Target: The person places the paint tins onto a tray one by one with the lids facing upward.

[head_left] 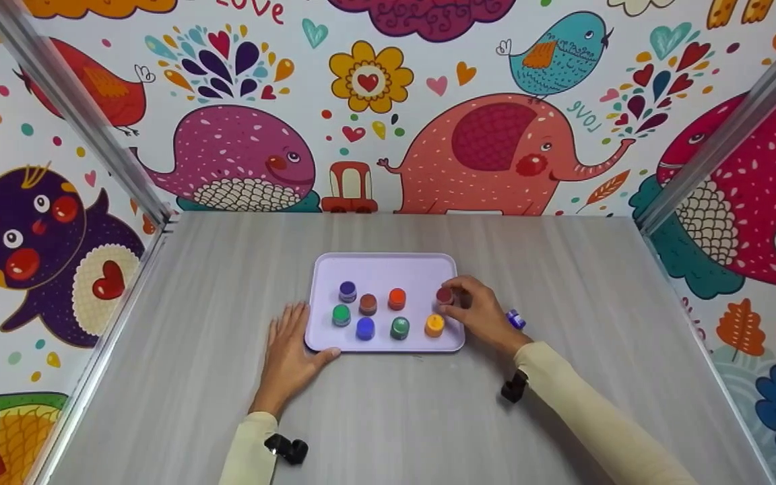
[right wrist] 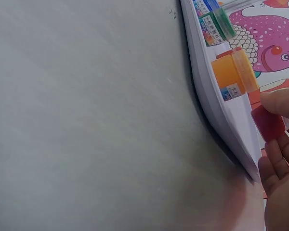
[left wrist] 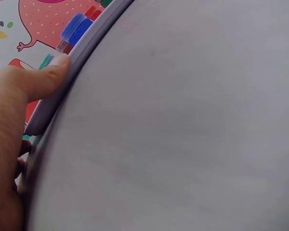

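Between the thumb and fingers of my right hand (head_left: 484,314) is a small dark red paint jar (head_left: 444,296), pinched at the tray's right side. The right wrist view shows this red jar (right wrist: 269,123) beside a labelled yellow paint jar (right wrist: 234,73). My left hand (head_left: 290,360) lies at the left front corner of the pale lilac tray (head_left: 381,264), fingers fairly straight along its side. In the left wrist view the thumb (left wrist: 50,77) rests against the tray's rim (left wrist: 94,41). Several other paint jars stand on the tray, among them an orange-red jar (head_left: 397,298) and a blue jar (head_left: 365,329).
A blue-purple jar (head_left: 515,318) lies on the table (head_left: 226,283) to the right of the tray, close to my right wrist. Cartoon-printed walls (head_left: 361,141) border the table at the back and sides, with metal posts (head_left: 711,135) at the corners.
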{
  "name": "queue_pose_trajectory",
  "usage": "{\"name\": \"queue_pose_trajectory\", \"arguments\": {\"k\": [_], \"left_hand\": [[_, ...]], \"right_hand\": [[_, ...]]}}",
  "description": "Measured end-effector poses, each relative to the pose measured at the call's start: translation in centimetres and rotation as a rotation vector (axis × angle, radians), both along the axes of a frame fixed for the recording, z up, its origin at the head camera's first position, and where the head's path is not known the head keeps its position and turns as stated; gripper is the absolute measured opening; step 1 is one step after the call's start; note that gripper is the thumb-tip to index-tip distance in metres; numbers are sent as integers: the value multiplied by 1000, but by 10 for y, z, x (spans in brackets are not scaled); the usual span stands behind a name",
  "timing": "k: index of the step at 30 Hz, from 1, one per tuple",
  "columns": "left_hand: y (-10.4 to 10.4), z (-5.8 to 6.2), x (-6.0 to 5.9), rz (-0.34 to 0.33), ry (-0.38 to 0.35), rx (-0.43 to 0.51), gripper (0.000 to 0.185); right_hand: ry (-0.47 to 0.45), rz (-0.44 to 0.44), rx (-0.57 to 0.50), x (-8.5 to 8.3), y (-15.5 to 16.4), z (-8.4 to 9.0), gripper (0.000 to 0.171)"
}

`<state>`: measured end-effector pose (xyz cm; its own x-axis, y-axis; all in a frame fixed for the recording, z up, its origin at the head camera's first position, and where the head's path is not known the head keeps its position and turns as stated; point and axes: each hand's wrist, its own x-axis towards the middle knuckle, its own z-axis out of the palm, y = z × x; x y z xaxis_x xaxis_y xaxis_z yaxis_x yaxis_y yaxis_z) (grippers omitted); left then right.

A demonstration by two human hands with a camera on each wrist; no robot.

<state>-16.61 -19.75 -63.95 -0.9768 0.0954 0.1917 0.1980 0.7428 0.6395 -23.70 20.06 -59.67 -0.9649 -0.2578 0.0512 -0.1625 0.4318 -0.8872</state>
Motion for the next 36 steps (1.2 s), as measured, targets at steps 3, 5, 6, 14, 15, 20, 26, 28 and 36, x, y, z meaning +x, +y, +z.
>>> {"name": "queue_pose_trajectory", "arguments": {"k": [3, 5, 6, 14, 15, 20, 26, 28, 36], "left_hand": [[1, 0, 0, -3, 4, -3, 109], [2, 0, 0, -2, 4, -3, 109], [2, 0, 1, -2, 4, -1, 109], [3, 0, 1, -4, 0, 13, 110], [3, 0, 1, -5, 0, 14, 110], [4, -1, 1, -6, 11, 19, 111], [3, 0, 0, -5, -2, 16, 112], [2, 1, 0, -3, -4, 11, 112], [-1, 1, 0, -2, -26, 9, 112]], "right_hand": [[8, 5, -14, -2, -1, -2, 44], [13, 13, -24, -4, -2, -3, 44], [16, 17, -27, -5, -3, -4, 44], [-5, 41, -26, -9, -7, -9, 38], [-8, 43, -28, -10, -7, -10, 37], [-2, 60, -36, -11, -9, -14, 33], [31, 84, 17, -14, -11, -15, 36], [46, 92, 44, -15, -11, -15, 37], [42, 79, 67, -13, -9, -9, 36]]}}
